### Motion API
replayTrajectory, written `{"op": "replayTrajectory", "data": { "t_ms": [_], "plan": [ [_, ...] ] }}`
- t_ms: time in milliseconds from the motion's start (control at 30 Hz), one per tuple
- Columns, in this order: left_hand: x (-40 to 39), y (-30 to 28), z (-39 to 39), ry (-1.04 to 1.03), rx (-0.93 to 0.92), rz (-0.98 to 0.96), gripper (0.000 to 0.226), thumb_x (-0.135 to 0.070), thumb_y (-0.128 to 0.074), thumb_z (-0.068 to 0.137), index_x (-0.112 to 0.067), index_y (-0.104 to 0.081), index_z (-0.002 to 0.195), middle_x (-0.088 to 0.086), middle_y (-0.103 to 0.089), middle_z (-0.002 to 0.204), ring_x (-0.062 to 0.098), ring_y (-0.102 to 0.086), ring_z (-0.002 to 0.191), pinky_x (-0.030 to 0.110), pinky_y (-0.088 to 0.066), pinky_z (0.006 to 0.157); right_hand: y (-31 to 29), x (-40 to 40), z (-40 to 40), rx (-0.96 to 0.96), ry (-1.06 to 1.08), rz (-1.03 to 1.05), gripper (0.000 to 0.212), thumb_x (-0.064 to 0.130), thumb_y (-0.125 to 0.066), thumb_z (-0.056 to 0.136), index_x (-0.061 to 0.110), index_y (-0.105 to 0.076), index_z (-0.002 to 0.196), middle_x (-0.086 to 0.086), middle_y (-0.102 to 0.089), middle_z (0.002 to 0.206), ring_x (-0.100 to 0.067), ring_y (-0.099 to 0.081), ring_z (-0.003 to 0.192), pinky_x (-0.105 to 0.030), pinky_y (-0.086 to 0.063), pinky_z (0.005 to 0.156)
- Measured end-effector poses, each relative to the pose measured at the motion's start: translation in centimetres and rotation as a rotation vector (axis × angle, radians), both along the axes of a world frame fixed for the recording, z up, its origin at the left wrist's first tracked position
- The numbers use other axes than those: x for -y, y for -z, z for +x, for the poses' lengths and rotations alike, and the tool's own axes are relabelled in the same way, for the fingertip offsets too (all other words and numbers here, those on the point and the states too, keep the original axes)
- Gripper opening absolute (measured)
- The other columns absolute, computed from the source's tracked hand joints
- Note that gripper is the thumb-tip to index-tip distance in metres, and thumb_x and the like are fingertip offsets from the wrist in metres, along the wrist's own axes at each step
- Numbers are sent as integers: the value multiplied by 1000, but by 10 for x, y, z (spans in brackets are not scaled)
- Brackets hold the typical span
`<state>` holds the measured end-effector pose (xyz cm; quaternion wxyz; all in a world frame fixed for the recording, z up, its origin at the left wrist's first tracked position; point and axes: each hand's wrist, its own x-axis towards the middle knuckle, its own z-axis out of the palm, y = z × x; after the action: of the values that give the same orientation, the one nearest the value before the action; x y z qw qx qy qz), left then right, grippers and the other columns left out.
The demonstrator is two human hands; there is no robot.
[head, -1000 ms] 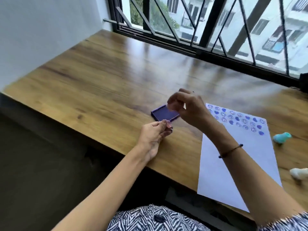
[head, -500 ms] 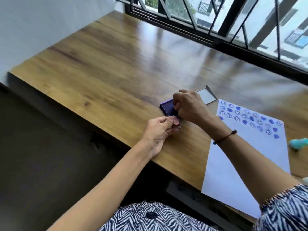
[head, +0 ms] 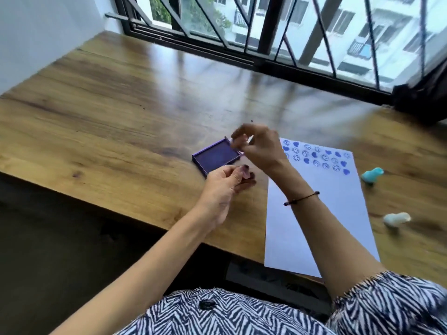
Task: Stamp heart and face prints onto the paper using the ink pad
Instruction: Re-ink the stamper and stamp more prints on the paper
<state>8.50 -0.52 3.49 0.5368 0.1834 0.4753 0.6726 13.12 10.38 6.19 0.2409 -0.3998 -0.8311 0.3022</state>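
The purple ink pad lies uncovered on the wooden table. My right hand hovers just above the pad's far right corner, fingers pinched on a small pale stamp that is blurred. My left hand rests in front of the pad and pinches a small pink stamp with a dark inked tip. To the right lies the white paper, with rows of blue heart and face prints across its far end.
A turquoise stamp and a white stamp lie on the table right of the paper. A barred window runs along the table's far edge, with a dark object at its right end. The near table edge drops off below my left forearm.
My right hand was pressed down on the ink pad half a second ago and has since lifted off it. The left hand stays in front of the pad. The camera view shifted.
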Motion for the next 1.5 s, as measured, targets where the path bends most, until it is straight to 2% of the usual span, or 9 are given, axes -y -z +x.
{"op": "replayTrajectory", "data": {
  "t_ms": [100, 167, 233, 367, 700, 867, 1100, 1267, 1500],
  "plan": [
    [-17, 0, 21, 89, 6, -3, 22, -6, -45, 90, -6, -55, 70, 5, -59, 75, 17, -60, 72, 19, -54, 71, -7, -17, 47, -77, 240, -91, 13, 9, -68, 72, 12, -71, 84, -4, -65, 73, -19, -60, 67, -40, -57, 70],
    [-29, 0, 36, 147, -13, -14, 21, -8, -46, 91, -7, -55, 72, 8, -59, 78, 19, -59, 74, 15, -54, 69, -3, -24, 76, -13, 336, -114, 15, 8, -67, 72, 10, -70, 87, -8, -68, 77, -25, -65, 76, -47, -56, 78],
    [-39, 3, 48, 175, -45, -23, 22, -9, -47, 91, -9, -55, 71, 6, -58, 77, 19, -58, 75, 17, -52, 73, 4, -25, 93, 75, 363, -105, 16, 8, -64, 74, 9, -69, 90, -13, -72, 86, -28, -66, 85, -43, -54, 82],
    [-45, 17, 61, 187, -127, -57, 24, -10, -47, 91, -11, -54, 68, 4, -56, 71, 18, -53, 72, 28, -44, 77, 17, -27, 100, 221, 302, -1, 15, 6, -62, 76, 7, -69, 89, -17, -71, 95, -31, -61, 94, -31, -44, 78],
    [-46, 27, 61, 175, -175, -71, 24, -14, -47, 91, -16, -55, 68, 0, -62, 73, 12, -59, 73, 13, -47, 64, 17, -26, 92, 429, 230, 127, 19, 10, -48, 83, 7, -64, 93, -18, -61, 103, -38, -57, 97, -43, -50, 81],
    [-46, 27, 61, 172, -151, -75, 23, -14, -46, 91, -14, -54, 69, 2, -61, 73, 13, -59, 73, 19, -47, 70, 18, -26, 89, 501, 214, 164, 18, 13, -48, 85, 10, -62, 96, -15, -61, 106, -38, -57, 96, -42, -50, 79],
    [-46, 26, 61, 174, -140, -73, 19, -13, -47, 91, -11, -54, 74, 6, -61, 77, 14, -58, 76, 26, -46, 80, 25, -29, 86, 587, 153, 298, 16, 12, -48, 85, 8, -61, 94, -15, -61, 101, -39, -60, 90, -39, -46, 69],
    [-45, 29, 62, 165, -138, -60, 22, -13, -48, 90, -15, -55, 70, 1, -62, 75, 12, -60, 75, 23, -47, 78, 25, -37, 84, 565, 109, 276, 13, 4, -49, 80, 6, -61, 84, -16, -60, 93, -38, -59, 82, -34, -38, 61],
    [-46, 32, 62, 160, -161, -58, 23, -14, -48, 90, -17, -56, 70, 3, -62, 77, 18, -59, 81, 33, -46, 86, 26, -37, 81, 579, 87, 283, 10, -2, -49, 73, 5, -55, 75, -14, -57, 87, -37, -56, 76, -32, -33, 55]
  ]
}}
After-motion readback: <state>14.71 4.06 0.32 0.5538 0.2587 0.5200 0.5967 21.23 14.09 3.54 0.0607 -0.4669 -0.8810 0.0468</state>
